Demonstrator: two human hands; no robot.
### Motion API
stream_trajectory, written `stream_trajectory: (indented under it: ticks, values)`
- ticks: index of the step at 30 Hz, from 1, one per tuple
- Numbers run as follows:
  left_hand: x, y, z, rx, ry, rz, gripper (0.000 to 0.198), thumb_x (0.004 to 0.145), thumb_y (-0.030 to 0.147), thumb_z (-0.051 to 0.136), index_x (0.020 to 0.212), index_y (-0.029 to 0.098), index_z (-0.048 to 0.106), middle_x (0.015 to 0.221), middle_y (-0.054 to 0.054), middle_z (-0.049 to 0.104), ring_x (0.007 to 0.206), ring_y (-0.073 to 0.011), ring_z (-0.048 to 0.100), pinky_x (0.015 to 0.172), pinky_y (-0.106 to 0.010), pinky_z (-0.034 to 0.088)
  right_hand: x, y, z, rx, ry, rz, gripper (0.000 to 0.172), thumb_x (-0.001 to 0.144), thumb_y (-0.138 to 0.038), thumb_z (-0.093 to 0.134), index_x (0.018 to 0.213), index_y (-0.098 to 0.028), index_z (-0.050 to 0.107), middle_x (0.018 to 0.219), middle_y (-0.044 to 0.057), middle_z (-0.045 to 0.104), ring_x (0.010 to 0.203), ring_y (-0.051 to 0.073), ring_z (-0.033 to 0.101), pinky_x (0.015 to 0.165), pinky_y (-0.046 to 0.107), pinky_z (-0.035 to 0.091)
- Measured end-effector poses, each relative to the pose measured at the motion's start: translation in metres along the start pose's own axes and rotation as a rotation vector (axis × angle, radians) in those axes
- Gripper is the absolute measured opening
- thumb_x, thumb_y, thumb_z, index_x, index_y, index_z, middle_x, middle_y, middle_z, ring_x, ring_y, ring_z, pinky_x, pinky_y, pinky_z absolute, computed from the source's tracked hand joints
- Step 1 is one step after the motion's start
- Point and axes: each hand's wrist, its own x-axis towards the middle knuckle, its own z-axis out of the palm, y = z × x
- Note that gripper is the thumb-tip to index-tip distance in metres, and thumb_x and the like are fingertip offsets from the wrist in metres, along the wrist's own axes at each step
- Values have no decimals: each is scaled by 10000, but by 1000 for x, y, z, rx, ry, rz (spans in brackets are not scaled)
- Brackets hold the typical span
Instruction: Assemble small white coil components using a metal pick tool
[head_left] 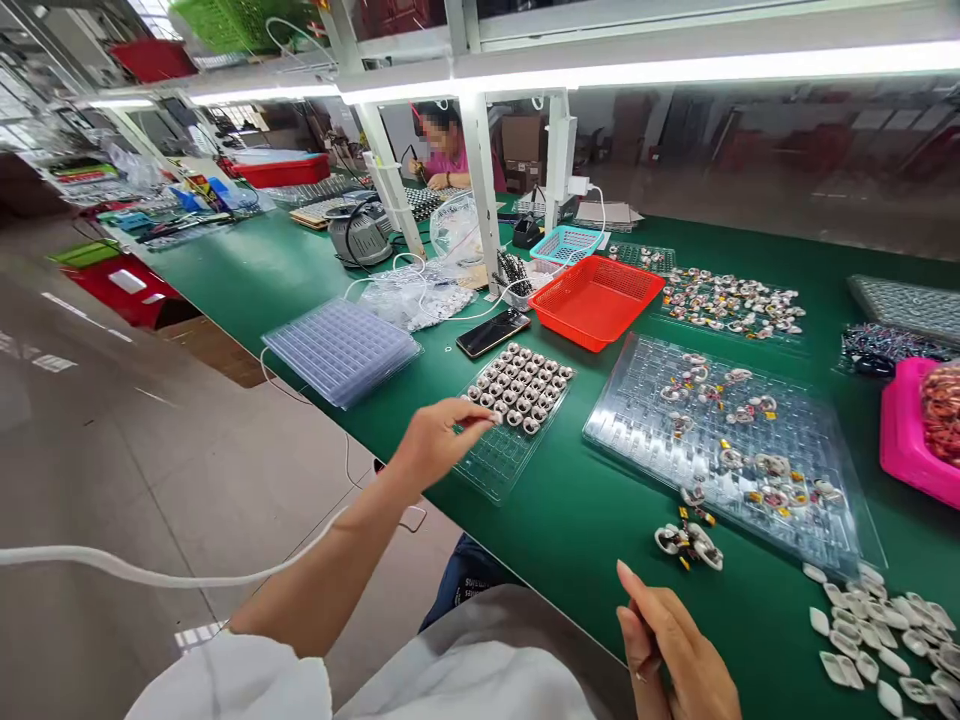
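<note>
The left hand [436, 440] is pinching a small white casing [497, 418] at the clear plastic tray [491, 468]; the right hand [679, 650] is hovering half-curled near wired white casings [705, 547], grip indeterminable.

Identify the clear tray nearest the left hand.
The small tray near the phone, holding neat rows of white parts; the left hand is at those rows. Other trays lie farther off.

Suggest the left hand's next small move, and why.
Probably ease the pinch open and let the part settle: the left hand appears to have its fingertips around a small white part at the edge of the filled rows, right over the clear tray.
</note>
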Motion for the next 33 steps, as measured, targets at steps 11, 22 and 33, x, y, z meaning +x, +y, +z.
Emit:
stream_trajectory:
  ticks: [11, 22, 33]
  values:
    - [22, -60, -2, 321, -76, 361, 248, 922, 199, 573, 911, 232, 819, 990, -92, 824, 928, -250, 705, 869, -415, 591, -3, 4, -4, -62, 6, -74, 409, 934, -74, 593, 1311, -221, 659, 793, 47, 731, 574, 170, 687, 488, 277, 536]
    - [1, -41, 4, 413, 114, 480, 239, 956, 227, 550, 1036, 203, 774, 1172, -71, 759, 1056, -295, 676, 980, -495, 545, -15, 15, -68, -411, 300, 327, 127, 961, -209, 626, 1021, -205, 739, 815, 33, 691, 632, 139, 637, 543, 250, 514]
    - [-64, 102, 131, -191, -410, 582, 323, 926, 100, 586, 1221, 158, 703, 1316, -167, 694, 1170, -314, 613, 993, -498, 558, 15, 39, -56, -572, 70, 345, 207, 997, -237, 526, 1034, -191, 724, 938, 68, 697, 806, 181, 669, 660, 279, 522]
